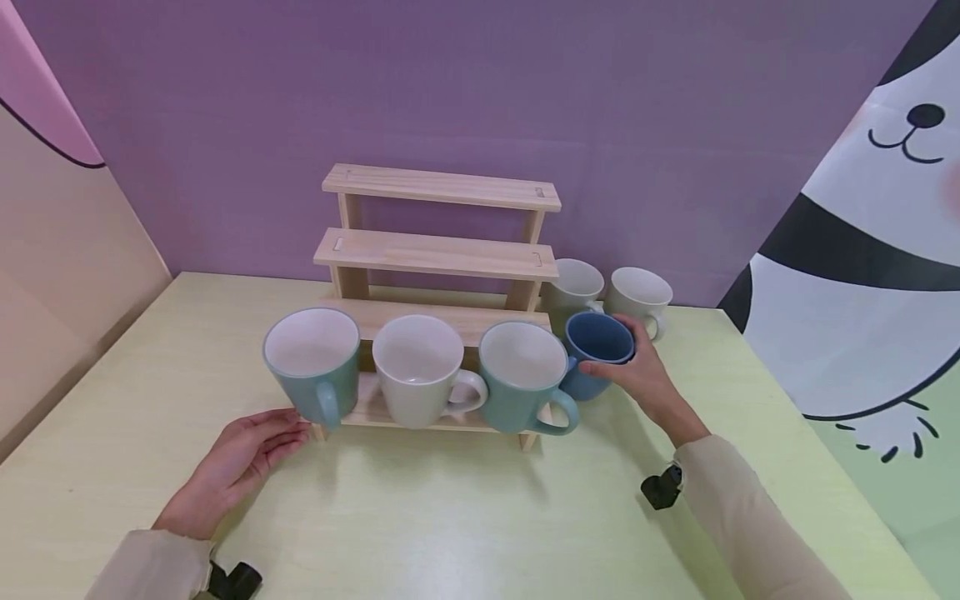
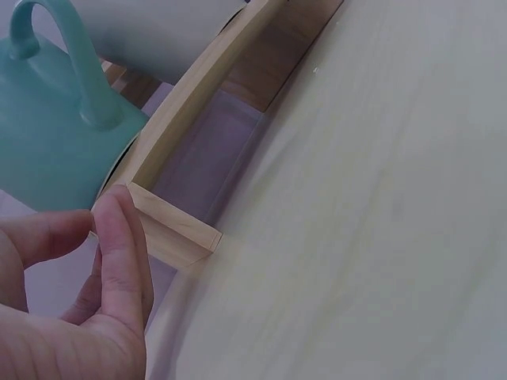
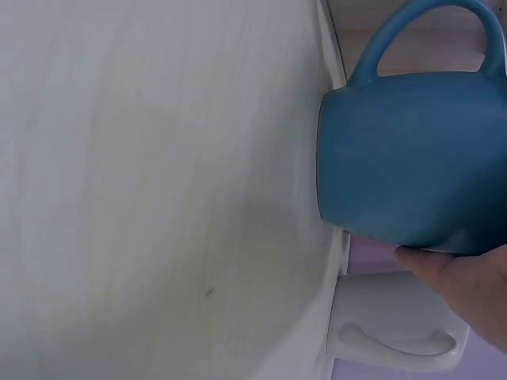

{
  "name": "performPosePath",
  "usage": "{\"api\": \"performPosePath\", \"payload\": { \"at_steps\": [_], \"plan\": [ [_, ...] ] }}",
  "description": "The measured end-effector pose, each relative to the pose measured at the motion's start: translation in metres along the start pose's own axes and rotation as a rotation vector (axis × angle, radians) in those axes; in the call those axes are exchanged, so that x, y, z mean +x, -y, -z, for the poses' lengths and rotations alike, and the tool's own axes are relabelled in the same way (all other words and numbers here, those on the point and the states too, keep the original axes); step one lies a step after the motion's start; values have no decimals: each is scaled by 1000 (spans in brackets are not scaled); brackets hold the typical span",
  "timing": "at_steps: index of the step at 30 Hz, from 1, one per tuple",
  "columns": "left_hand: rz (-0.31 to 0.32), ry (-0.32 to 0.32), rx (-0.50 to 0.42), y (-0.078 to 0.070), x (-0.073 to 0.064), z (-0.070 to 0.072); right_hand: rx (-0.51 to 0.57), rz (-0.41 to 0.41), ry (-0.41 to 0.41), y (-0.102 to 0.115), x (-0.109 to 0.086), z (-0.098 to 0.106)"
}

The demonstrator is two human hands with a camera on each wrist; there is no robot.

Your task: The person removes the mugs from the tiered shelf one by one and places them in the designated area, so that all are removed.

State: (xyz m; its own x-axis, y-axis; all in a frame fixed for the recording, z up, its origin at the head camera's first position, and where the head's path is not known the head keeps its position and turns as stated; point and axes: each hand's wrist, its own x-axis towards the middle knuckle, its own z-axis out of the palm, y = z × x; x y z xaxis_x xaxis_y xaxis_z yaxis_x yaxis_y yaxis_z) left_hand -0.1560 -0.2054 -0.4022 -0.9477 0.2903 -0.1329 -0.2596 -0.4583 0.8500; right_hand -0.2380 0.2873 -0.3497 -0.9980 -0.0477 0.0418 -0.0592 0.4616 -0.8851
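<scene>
My right hand (image 1: 639,375) grips a dark blue mug (image 1: 591,385) by its side, thumb in front and fingers behind. In the right wrist view this blue mug (image 3: 412,158) shows its handle pointing toward the shelf. Three mugs stand in a row on the lowest step of a wooden tiered shelf (image 1: 438,254): a teal mug (image 1: 311,375), a white mug (image 1: 412,383) and another teal mug (image 1: 521,392). At the shelf's front left corner is my left hand (image 1: 240,458), its fingers fairly straight and close together by the step's end (image 2: 174,226).
Two white mugs, one (image 1: 573,279) partly hidden and one (image 1: 641,292), stand behind the blue mug at the table's back. A purple backdrop (image 1: 637,167) rises behind the pale table (image 1: 450,517). A panda picture (image 1: 892,267) covers the right side.
</scene>
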Motion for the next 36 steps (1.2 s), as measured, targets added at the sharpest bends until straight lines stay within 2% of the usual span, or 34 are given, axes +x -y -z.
{"api": "performPosePath", "payload": {
  "at_steps": [16, 19, 26, 30, 36],
  "plan": [
    [5, -12, 9, 1, 1, 1, -10, -14, 16, 4, -1, 2],
    [6, -17, 13, 1, 0, 1, -41, -19, 23, 7, -2, 1],
    [17, -26, 11, 0, 0, 2, -116, 56, -34, 17, -8, 5],
    [2, -19, 12, 0, 0, 3, -132, 99, -56, 26, -12, 6],
    [-9, 21, -2, 0, 0, 2, -145, 93, -71, 35, -22, 6]
  ]
}}
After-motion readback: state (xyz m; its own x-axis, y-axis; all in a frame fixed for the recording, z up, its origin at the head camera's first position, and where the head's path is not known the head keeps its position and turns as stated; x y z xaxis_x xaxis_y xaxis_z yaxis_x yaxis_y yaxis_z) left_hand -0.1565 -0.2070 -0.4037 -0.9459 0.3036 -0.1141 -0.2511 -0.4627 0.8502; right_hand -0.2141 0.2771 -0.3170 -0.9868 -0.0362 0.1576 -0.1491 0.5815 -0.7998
